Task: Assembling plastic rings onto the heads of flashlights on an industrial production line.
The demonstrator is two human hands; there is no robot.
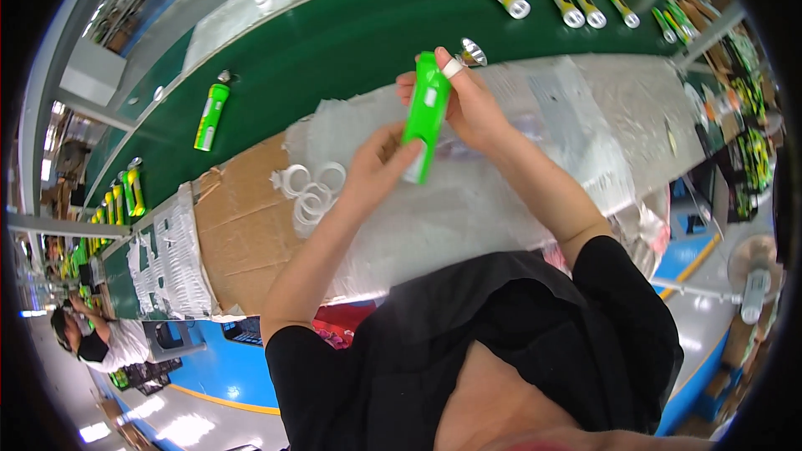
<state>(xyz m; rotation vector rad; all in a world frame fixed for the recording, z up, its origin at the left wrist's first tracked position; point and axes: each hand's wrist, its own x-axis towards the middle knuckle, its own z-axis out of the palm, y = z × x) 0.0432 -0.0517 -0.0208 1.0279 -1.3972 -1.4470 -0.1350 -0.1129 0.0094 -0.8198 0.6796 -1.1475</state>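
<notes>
Both hands hold a bright green flashlight body (426, 113) upright over a sheet of bubble wrap (468, 200). My left hand (376, 171) grips its lower end. My right hand (459, 100), with a white tape band on one finger, wraps the upper part. Several white plastic rings (311, 188) lie on the wrap left of my left hand. A silver reflector piece (471, 53) sits just beyond my right hand.
A green conveyor belt (351, 42) runs behind, carrying a green flashlight (210, 115) at left and several yellow flashlights (576, 2) at right. Brown cardboard (242, 225) covers the table's left part. Another person (100, 338) works at lower left.
</notes>
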